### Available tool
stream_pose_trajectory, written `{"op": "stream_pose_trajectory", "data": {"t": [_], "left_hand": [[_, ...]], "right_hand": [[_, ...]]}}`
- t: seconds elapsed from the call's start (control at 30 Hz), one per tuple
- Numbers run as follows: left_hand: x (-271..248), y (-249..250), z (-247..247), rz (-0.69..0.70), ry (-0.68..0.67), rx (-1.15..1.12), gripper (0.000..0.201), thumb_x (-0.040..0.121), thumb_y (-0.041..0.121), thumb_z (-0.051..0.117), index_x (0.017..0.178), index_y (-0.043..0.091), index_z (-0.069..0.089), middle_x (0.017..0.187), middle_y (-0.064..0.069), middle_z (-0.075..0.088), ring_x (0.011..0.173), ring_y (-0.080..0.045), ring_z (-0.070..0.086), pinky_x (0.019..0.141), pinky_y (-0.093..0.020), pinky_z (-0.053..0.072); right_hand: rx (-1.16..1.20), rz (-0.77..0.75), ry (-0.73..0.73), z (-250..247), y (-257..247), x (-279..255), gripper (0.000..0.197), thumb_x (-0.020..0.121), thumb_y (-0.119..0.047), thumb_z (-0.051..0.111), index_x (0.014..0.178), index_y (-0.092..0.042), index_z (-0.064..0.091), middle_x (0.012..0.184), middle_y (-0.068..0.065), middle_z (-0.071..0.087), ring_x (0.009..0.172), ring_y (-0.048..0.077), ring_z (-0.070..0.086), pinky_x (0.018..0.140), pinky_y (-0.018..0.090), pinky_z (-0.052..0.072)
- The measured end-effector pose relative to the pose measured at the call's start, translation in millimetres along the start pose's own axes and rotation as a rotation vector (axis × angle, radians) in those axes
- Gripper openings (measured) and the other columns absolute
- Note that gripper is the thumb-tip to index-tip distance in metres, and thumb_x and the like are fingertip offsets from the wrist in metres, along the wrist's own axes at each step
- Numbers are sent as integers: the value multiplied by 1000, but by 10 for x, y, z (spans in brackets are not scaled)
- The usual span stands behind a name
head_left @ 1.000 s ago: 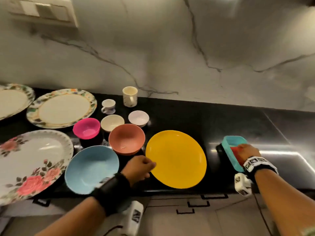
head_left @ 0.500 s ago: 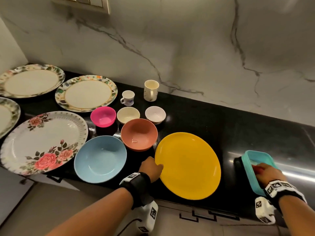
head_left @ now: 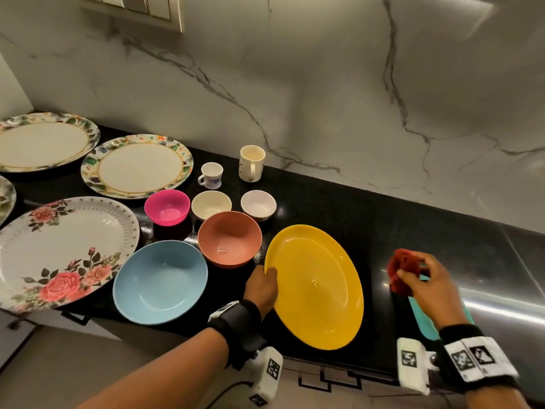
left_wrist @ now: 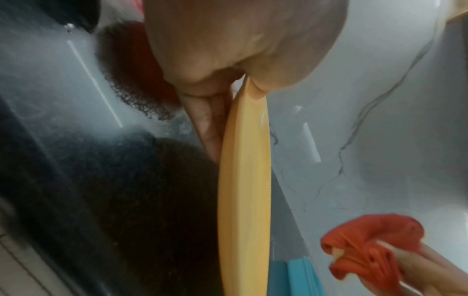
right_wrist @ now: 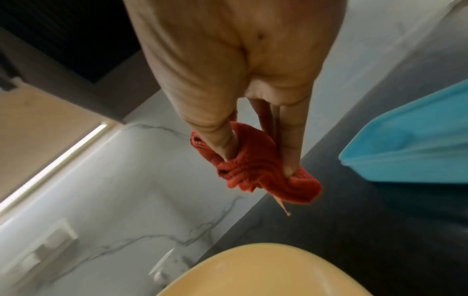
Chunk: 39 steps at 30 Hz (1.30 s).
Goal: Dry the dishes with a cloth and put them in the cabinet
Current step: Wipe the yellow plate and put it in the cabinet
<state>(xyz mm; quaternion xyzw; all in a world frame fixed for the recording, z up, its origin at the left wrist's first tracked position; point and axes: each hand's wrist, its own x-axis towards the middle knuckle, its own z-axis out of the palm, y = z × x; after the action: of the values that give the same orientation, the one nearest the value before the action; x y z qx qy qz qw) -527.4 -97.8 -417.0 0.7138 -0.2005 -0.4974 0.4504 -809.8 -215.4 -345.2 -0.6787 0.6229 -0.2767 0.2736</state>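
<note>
A yellow plate lies near the front of the black counter. My left hand grips its left rim, thumb on top and fingers underneath, and that edge is tilted up. To the right, my right hand pinches a bunched red cloth between thumb and fingertips, held above a teal container. Cloth and plate are apart.
Left of the yellow plate stand a blue bowl, a salmon bowl, a pink bowl, two small white bowls, two cups and several patterned plates. A marble wall rises behind.
My right hand has lifted the red cloth out of the teal container and up to the left. My left hand has closed on the yellow plate's rim and raised that edge.
</note>
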Motion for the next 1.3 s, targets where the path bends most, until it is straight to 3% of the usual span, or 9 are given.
{"op": "stream_pose_trajectory", "data": {"t": [0.27,0.37,0.43,0.53,0.67,0.87,0.97,1.17,1.3], "left_hand": [[-416,316,-401,194,60,-331,27,101,43,29,105,24,48,101,2,57,94,-19,56,87,-41,47],[-551,420,-562,248,112,-362,46,93,58,29,122,27,48,112,3,59,104,-21,57,95,-45,46],[-623,454,-664,282,129,-322,53,82,73,31,110,32,51,114,-1,60,106,-27,58,96,-53,47],[-712,536,-899,374,137,-272,25,96,53,37,92,35,53,95,8,59,90,-17,59,90,-43,49],[-766,594,-1354,470,99,-246,71,79,70,38,105,9,61,94,-13,63,83,-28,60,80,-46,50],[-906,702,-1985,548,110,-169,63,80,63,32,73,3,53,68,-21,51,64,-27,46,64,-38,38],[-904,751,-2279,590,165,-110,72,84,63,27,75,-4,52,68,-30,52,60,-29,48,60,-39,39],[-885,813,-2803,465,140,-229,58,97,55,22,91,15,63,74,1,61,71,-10,58,60,-23,43],[-804,754,-3124,368,183,-303,46,97,51,38,81,18,66,90,-9,68,86,-25,65,75,-38,55]], "right_hand": [[-77,-136,-186,444,-724,-26,38,85,-22,70,120,-26,56,106,-4,62,98,15,60,86,30,50],[-225,-162,-209,665,-1022,6,43,87,-38,65,127,-31,51,115,4,58,95,16,57,88,32,48],[-309,-132,-241,860,-1284,-51,46,90,-40,59,134,-30,47,122,12,50,89,18,50,88,32,43],[-354,-75,-283,1119,-1732,-156,45,95,-34,53,138,-23,45,127,17,42,89,23,49,83,31,39],[-320,-161,-313,1421,-2342,-372,41,96,-29,53,136,-25,46,129,14,41,97,24,53,88,31,42],[-317,-434,-384,1749,-3058,-824,57,91,-24,61,143,-30,40,132,8,42,114,22,47,92,25,37],[-308,-523,-417,1849,-3274,-1040,57,90,-20,61,142,-31,41,140,4,38,126,23,40,99,27,35],[-331,-694,-492,2148,-3640,-1611,54,90,-9,60,136,-34,49,144,-3,35,129,22,36,105,32,38],[-409,-807,-494,2318,-3666,-2007,56,88,-9,60,135,-38,49,149,-5,32,123,25,37,103,38,39]]}}
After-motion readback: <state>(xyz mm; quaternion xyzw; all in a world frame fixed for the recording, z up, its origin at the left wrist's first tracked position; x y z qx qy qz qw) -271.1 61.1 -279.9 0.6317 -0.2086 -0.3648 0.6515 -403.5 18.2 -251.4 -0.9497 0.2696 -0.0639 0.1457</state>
